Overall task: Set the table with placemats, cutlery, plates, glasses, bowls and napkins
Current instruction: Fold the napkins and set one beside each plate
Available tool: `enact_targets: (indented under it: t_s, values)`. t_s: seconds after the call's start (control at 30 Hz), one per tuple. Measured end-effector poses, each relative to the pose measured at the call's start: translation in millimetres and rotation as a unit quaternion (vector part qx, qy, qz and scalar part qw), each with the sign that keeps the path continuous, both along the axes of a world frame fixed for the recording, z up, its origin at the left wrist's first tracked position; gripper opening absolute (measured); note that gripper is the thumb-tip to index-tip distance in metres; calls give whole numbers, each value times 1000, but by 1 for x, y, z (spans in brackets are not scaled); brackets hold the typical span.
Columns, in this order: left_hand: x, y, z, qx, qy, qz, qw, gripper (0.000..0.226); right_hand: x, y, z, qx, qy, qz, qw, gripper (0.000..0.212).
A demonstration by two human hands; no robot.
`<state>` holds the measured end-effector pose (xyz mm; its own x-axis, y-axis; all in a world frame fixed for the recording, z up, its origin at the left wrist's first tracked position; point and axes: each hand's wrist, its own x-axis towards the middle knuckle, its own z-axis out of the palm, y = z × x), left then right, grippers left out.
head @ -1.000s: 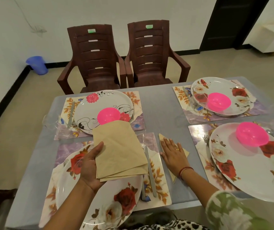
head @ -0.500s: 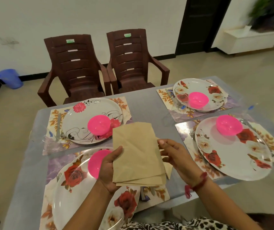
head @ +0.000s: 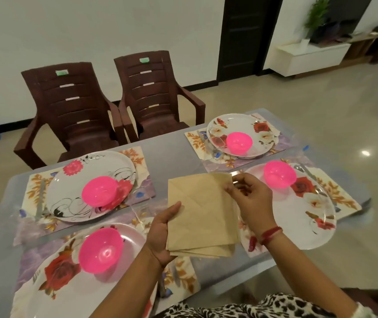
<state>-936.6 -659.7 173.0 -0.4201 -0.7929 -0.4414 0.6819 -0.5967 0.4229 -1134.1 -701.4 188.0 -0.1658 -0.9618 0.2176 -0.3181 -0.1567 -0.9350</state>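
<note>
Napkin stack (head: 201, 210): beige, folded, several layers, held in the air over the grey counter (head: 174, 157). All positions below are given relative to the stack.

Left hand (head: 160, 235): on the stack's near-left edge, thumb on top, fingers underneath, clamped on it.

Right hand (head: 249, 203): fingers (head: 229, 188) together, pinching the stack's far-right corner. Can't tell if they have only the top layer or more. Red thread band (head: 271, 234) on that wrist.

Left of the stack, far side: far-left plate (head: 75, 187), white with a pink flower, sits on a floral placemat (head: 137, 161). Far-left bowl (head: 99, 191), pink, sits on that plate.

Left of the stack, near side: near-left plate (head: 64, 290), rose print, with near-left bowl (head: 100, 249) on it. The left forearm crosses its right edge.

Right of the stack: near-right plate (head: 309, 214), rose print, partly behind the right hand. Near-right bowl (head: 279, 174) sits at its far edge, and a spoon (head: 308, 173) lies just beside that bowl, blurred.

Beyond the stack, to the right: far-right plate (head: 252, 129) with far-right bowl (head: 239, 140) on it.

Beyond the stack, to the left, off the counter: two brown plastic chairs (head: 68, 106) side by side, armrests touching.
</note>
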Motion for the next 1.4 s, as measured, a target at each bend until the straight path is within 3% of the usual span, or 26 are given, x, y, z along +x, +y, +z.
enact_targets:
  t_s: [0.07, 0.27, 0.4, 0.57, 0.63, 0.7, 0.83, 0.9, 1.07, 1.17, 1.27, 1.4]
  values:
    - [-25, -9, -2, 11, -1, 12, 1000, 69, -21, -7, 2, -64, 69, 13, 996, 9]
    - [-94, -39, -2, -2, -9, 57, 998, 74, -68, -22, 21, -138, 37, 126, 982, 11]
    - [-137, -60, -2, -23, 12, 100, 995, 76, -92, -25, 11, -149, 130, 247, 948, 17]
    - [-178, -70, -7, -47, 60, 133, 988, 69, -117, -34, -2, -142, 261, 293, 909, 30]
    - [-187, -69, -5, -46, 72, 127, 988, 67, -126, -36, 2, -88, 208, 320, 920, 50]
    - [-192, -68, -4, -35, 72, 128, 989, 69, -131, -43, 6, -46, 139, 295, 944, 57]
    - [-190, -66, -7, -39, 84, 135, 987, 73, -132, -65, 13, 2, 144, 236, 961, 34]
    - [-186, -67, -8, -76, 118, 110, 984, 80, -129, -74, 19, 101, 102, 260, 955, 18]
    - [-182, -74, -17, -97, 151, 46, 983, 98, -124, -83, 42, 278, 78, 323, 901, 25]
    - [-185, -77, -20, -90, 120, 46, 988, 100, -126, -85, 50, 313, 57, 326, 890, 17]
    - [-187, -78, -23, -91, 146, 22, 985, 106, -133, -83, 49, 314, 40, 303, 899, 21]
    - [-197, -75, -27, -112, 192, -29, 975, 97, -144, -74, 49, 318, -6, 284, 905, 26]
